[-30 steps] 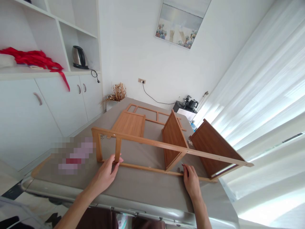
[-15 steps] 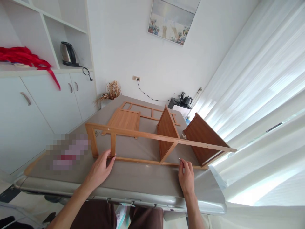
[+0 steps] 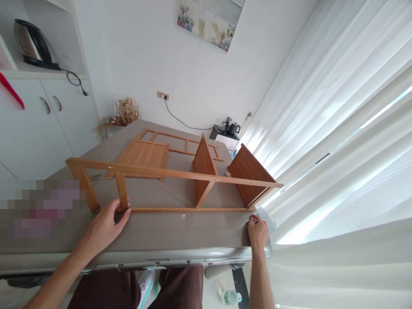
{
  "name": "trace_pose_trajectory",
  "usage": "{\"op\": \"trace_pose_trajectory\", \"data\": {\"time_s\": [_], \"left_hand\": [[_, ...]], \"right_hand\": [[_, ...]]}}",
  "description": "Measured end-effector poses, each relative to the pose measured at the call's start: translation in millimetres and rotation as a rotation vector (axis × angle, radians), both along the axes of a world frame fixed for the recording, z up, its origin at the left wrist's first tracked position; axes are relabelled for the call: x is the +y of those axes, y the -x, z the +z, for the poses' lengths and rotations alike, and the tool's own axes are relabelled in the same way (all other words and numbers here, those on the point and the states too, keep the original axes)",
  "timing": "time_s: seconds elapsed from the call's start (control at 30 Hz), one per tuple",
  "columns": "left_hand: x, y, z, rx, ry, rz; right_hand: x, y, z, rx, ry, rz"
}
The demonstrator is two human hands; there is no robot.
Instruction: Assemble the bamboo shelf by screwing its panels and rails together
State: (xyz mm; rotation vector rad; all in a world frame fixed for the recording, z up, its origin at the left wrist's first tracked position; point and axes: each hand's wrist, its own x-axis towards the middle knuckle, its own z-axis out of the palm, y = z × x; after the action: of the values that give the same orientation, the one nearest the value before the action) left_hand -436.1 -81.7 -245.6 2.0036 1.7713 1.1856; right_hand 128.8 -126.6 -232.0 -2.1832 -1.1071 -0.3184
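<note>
A wooden shelf frame point(image 3: 180, 174) stands on its long edge on a grey-topped table point(image 3: 180, 231). Two brown shelf boards, a middle one point(image 3: 203, 169) and a right one point(image 3: 249, 176), are set in it. My left hand point(image 3: 107, 225) grips the lower end of a short crosspiece point(image 3: 121, 189), thumb in front and fingers behind. Off the frame's right end, my right hand point(image 3: 258, 231) is closed low over the tabletop. Something small shows at its fingertips, too small to name. Behind the frame lie a loose wooden panel point(image 3: 144, 155) and a second ladder-like frame point(image 3: 177, 145).
Small metal fasteners point(image 3: 95, 177) lie inside the frame's left end, and small pale pieces point(image 3: 228, 173) near the right board. A blurred pinkish patch point(image 3: 48, 210) covers the table's left. White curtains point(image 3: 322, 150) hang close on the right. A plastic bottle point(image 3: 230, 297) lies on the floor.
My right hand has moved right, from the lower rail to beyond the frame's right end; the thin pale piece in its fingers no longer shows clearly. My left hand keeps its grip. The view has turned right.
</note>
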Motion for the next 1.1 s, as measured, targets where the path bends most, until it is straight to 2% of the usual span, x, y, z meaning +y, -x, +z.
{"op": "trace_pose_trajectory", "data": {"time_s": [0.2,0.47,0.6,0.73,0.8,0.9,1.0,1.07,1.1], "left_hand": [[-0.5,-1.6,2.9,-0.002,0.0,-0.004],[-3.7,-2.8,5.8,0.021,-0.029,0.014],[-3.8,-4.8,7.0,0.001,0.008,0.023],[-11.3,-5.3,18.9,-0.123,0.014,0.088],[-22.0,-2.2,33.8,-0.21,-0.057,0.103],[-44.5,7.2,70.2,-0.356,-0.221,0.184],[-62.3,21.5,120.5,-0.509,-0.383,0.32],[-63.2,35.3,157.9,-0.639,-0.555,0.3],[-58.9,43.8,176.6,-0.703,-0.666,0.23]], "right_hand": [[15.6,1.3,2.7,0.031,0.084,0.032],[19.0,-8.5,6.9,0.08,0.183,0.058],[19.8,-9.9,5.1,0.076,0.205,0.045],[17.0,-7.4,5.0,0.078,0.225,0.035],[15.2,-4.5,6.7,0.079,0.238,0.039],[14.1,-3.8,8.0,0.081,0.257,0.065],[18.0,-15.5,3.2,0.092,0.285,0.062],[24.7,-29.3,-3.1,0.133,0.281,0.039],[29.0,-36.6,-6.9,0.175,0.3,0.04]]}}
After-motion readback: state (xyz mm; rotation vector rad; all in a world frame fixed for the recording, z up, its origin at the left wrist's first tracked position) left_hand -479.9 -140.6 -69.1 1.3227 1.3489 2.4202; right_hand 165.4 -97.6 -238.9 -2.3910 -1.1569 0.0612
